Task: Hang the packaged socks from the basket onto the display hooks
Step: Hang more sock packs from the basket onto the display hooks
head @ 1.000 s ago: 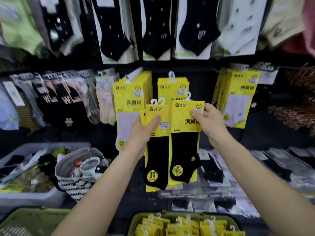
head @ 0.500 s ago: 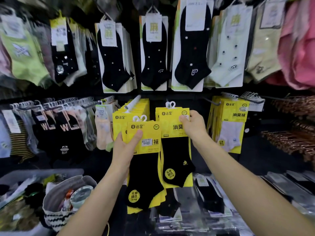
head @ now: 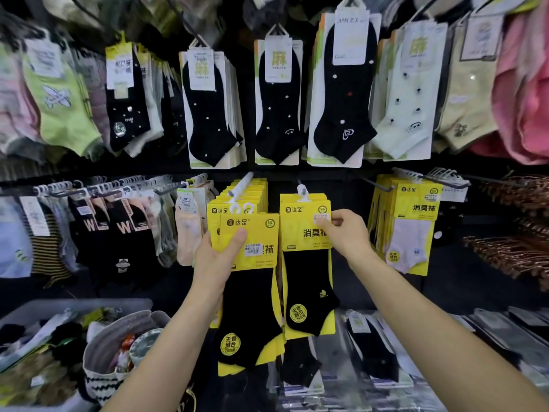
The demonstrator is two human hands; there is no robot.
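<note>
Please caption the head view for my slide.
Right hand pinches a yellow-carded black sock pack hanging by its white hook; left hand grips further packs.

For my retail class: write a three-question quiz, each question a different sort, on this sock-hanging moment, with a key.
1. True or false: the left hand grips packs of black socks.
2. The right hand pinches a pack that is: A in a basket; B up at a display hook; C on the floor.
3. Missing word: both packs' cards are ____.
Key: 1 true; 2 B; 3 yellow.
</note>
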